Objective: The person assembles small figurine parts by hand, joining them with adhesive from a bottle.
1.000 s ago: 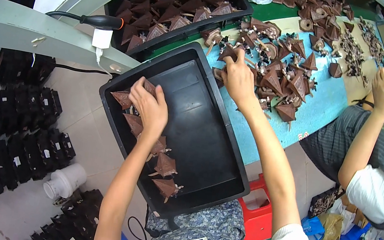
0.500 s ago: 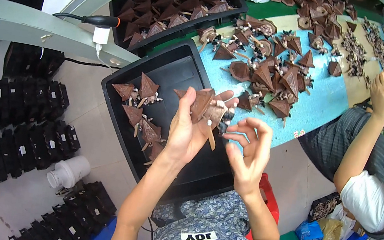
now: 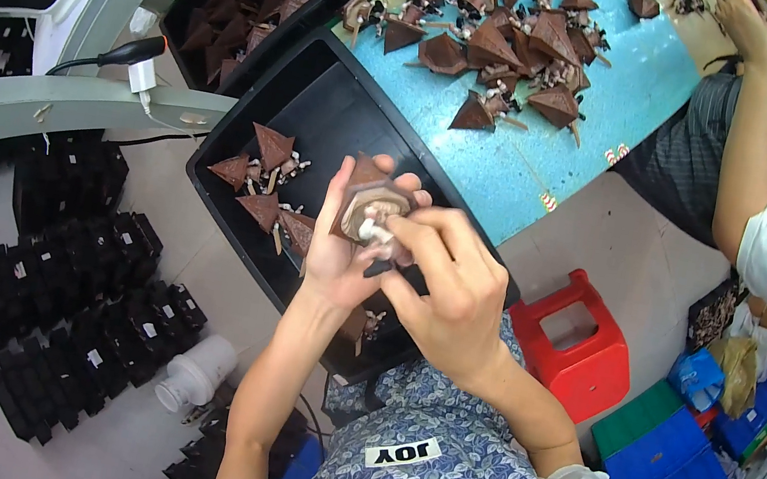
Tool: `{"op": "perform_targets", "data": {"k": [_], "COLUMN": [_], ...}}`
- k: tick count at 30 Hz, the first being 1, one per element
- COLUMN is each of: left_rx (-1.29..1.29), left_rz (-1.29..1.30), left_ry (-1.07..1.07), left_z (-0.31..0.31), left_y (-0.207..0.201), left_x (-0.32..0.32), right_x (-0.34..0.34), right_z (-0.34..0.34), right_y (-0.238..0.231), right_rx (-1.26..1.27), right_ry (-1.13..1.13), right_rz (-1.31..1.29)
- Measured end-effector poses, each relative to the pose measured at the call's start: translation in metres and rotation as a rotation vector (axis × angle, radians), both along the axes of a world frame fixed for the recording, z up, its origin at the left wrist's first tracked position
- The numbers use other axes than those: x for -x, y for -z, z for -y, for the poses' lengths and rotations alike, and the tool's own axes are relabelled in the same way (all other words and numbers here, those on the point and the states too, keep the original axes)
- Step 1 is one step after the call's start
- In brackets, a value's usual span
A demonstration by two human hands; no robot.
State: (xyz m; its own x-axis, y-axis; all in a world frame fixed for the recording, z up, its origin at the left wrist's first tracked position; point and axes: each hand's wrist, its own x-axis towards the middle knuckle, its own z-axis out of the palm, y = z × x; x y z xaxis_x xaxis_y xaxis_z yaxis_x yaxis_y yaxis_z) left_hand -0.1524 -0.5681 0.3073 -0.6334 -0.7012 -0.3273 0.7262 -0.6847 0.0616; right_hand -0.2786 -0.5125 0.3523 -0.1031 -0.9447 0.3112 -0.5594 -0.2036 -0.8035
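Observation:
A small brown figurine (image 3: 366, 198) with a pointed, faceted top lies in my left hand (image 3: 336, 270), whose fingers curl round it. Its hollow underside, with pale and dark small parts, faces up toward me. My right hand (image 3: 457, 287) is closed in a pinch on these parts, its fingertips slightly blurred. Beneath both hands is a black tray (image 3: 322, 92), with several similar figurines (image 3: 271, 148) along its left side. The hands hide part of the tray and of the figurines lying there.
More figurines (image 3: 497, 45) are heaped on the blue tabletop (image 3: 516, 175). Another full black tray (image 3: 178, 12) stands at the far left. A red stool (image 3: 577, 358) is at right, near a co-worker's arm (image 3: 752, 149). Black folded pieces (image 3: 81, 290) line the floor at left.
My left hand has tipped the figurine so its underside shows. My right hand has moved from beside it onto its small parts. The view has shifted, bringing more of the red stool in.

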Motion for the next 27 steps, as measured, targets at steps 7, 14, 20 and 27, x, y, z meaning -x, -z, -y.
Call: {"op": "perform_targets", "data": {"k": [7, 14, 20, 27], "left_rx": [-0.230, -0.362, 0.056, 0.732], "left_rz": [-0.210, -0.100, 0.850, 0.839], "left_ry": [-0.076, 0.062, 0.053, -0.008], "left_z": [-0.018, -0.029, -0.038, -0.036], "left_y": [0.006, 0.014, -0.016, -0.040], "left_x": [0.000, -0.035, -0.032, -0.040], "right_x": [-0.035, -0.046, -0.045, -0.047], "right_z": [-0.025, -0.032, -0.028, -0.022], "right_y": [0.014, 0.019, 0.016, -0.011], "right_rx": [0.018, -0.066, -0.167, -0.098], "right_ry": [0.125, 0.204, 0.321, 0.218], "right_rz": [0.127, 0.213, 0.347, 0.321]}}
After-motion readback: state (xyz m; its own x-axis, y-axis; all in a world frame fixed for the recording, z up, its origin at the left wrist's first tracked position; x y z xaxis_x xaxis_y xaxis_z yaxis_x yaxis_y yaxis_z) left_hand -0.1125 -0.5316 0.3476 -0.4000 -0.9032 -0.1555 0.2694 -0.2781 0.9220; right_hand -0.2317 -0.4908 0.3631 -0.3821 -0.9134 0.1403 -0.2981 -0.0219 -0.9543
